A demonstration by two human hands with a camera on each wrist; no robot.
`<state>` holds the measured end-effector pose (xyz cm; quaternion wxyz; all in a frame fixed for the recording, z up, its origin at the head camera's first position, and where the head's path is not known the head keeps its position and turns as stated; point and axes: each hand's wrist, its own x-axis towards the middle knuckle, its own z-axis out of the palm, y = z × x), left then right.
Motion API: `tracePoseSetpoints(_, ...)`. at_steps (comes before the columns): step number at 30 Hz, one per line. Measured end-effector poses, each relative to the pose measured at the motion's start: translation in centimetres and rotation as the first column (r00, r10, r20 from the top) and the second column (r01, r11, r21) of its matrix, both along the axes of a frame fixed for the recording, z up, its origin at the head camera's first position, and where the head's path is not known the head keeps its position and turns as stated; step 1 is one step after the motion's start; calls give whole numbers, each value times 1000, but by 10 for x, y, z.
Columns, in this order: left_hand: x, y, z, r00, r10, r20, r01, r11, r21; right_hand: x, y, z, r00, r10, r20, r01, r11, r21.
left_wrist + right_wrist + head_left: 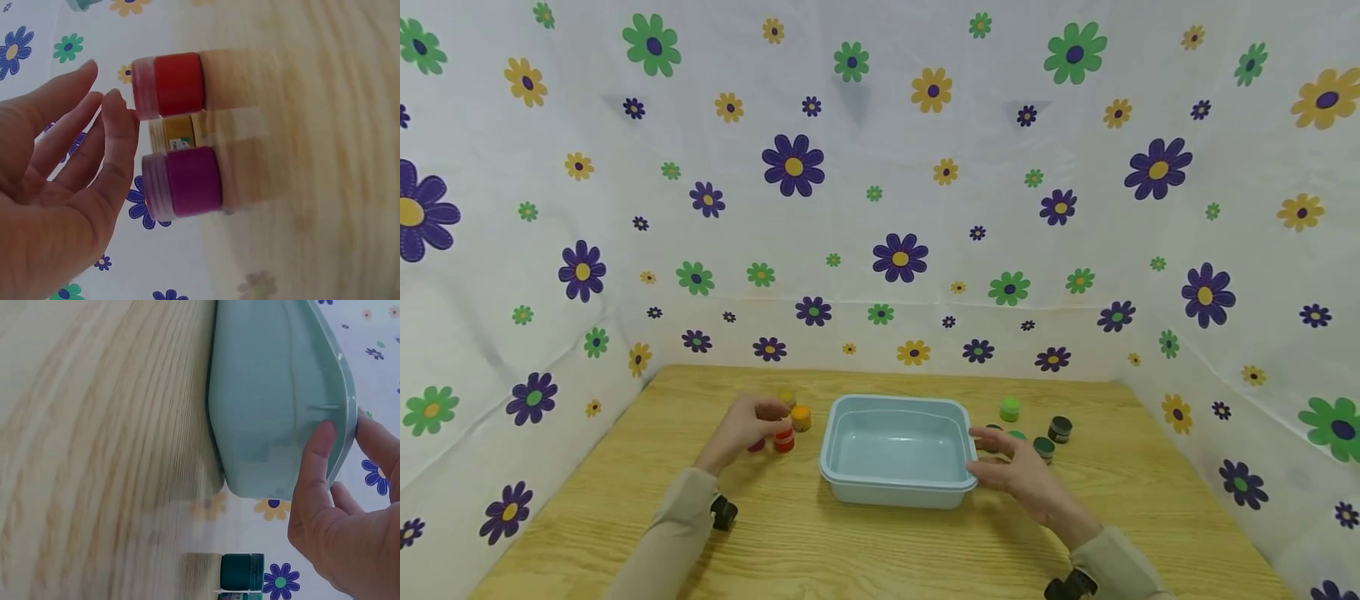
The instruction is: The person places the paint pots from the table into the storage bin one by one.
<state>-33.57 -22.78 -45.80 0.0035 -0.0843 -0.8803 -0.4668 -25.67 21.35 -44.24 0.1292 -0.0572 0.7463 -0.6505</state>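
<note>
A pale blue-green plastic basin point(897, 458) stands on the table. My right hand point(1018, 471) grips its right front corner, thumb against the outer wall below the rim and a finger across the rim in the right wrist view. At the left, my left hand point(751, 429) hovers beside the lid of a red paint jar point(178, 84), its fingers loosely bent around nothing. A purple paint jar point(194, 182) stands near the red one, with a yellow jar point(180, 132) behind. The orange jar point(801, 418) is between that hand and the basin.
Right of the basin stand a light green jar point(1010, 408), a black jar point(1060, 429), a dark green jar point(1043, 450) and others partly hidden by my right hand. A flowered white sheet point(880, 208) encloses the wooden table point(880, 550) at the back and sides.
</note>
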Motion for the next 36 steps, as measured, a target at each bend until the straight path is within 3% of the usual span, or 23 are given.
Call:
tracePoseSetpoints(6, -1, 0, -3, 999, -20, 25, 23, 993, -115, 3, 0, 1, 1000, 10, 11, -9, 1000, -18)
tracePoseSetpoints(11, -2, 2, -5, 998, -58, 10, 59, 981, -184, 4, -1, 2, 1000, 6, 22, -6, 1000, -13)
tracePoseSetpoints(17, -3, -1, -4, 990, -141, 26, 144, 973, -178, 3, -1, 1, 1000, -3, 22, 3, 1000, 0)
tracePoseSetpoints(24, -2, -3, -2, 964, -251, 86, 263, 944, -200, 3, -1, 1, 998, -29, 49, 29, 1000, -7)
tracePoseSetpoints(28, -2, 0, -1, 959, -254, 123, 276, 936, -219, 2, -2, 0, 998, -40, 57, 40, 999, -10)
tracePoseSetpoints(32, -4, 0, -1, 958, -261, 118, 282, 934, -221, 2, -2, 0, 998, -41, 52, 42, 999, -17)
tracePoseSetpoints(36, -6, -1, 1, 949, -295, 112, 308, 942, -132, 2, -3, 1, 998, -39, 48, 40, 999, -22)
